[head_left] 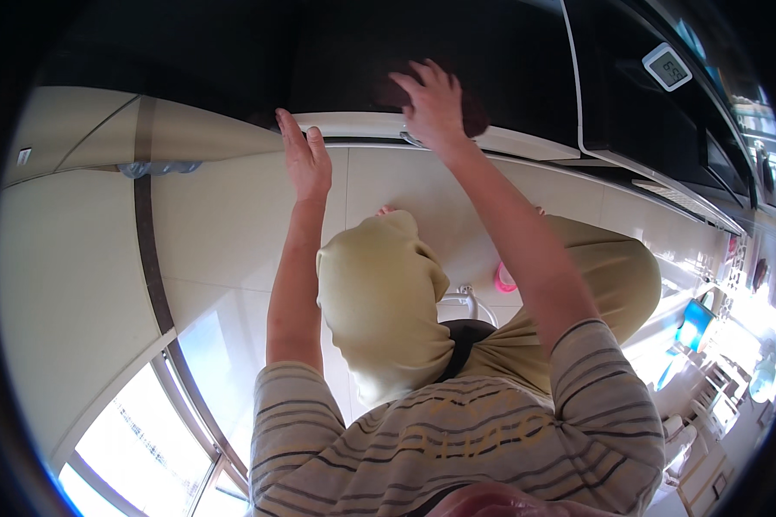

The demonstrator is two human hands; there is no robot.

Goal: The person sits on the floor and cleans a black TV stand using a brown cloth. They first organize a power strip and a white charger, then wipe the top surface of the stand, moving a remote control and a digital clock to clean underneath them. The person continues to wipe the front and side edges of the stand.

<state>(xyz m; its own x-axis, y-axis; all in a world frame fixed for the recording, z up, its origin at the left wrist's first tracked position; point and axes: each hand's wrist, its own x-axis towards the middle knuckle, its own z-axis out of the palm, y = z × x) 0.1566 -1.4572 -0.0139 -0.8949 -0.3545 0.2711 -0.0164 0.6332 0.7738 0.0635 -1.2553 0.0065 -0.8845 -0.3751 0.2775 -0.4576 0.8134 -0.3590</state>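
A glossy black panel [509,52] with a pale lower edge strip [362,126] spans the upper middle. My left hand [303,159] is at the left end of this strip, fingers stretched out and thumb apart, holding nothing that I can see. Over the panel's lower part is my right hand [433,105], its fingers spread and slightly blurred. A dark reddish patch [476,118] shows beside and behind that hand; I cannot tell whether it is a cloth or a reflection. Just below the right hand a small metal handle [412,140] sits on the strip.
My bent knees [379,284] are close below the panel, above a pale tiled floor [233,224]. A pink round object [505,277] and a white curved tube [464,297] lie between my legs. A small digital display [667,67] is at upper right, a bluish plastic bag [159,169] at left.
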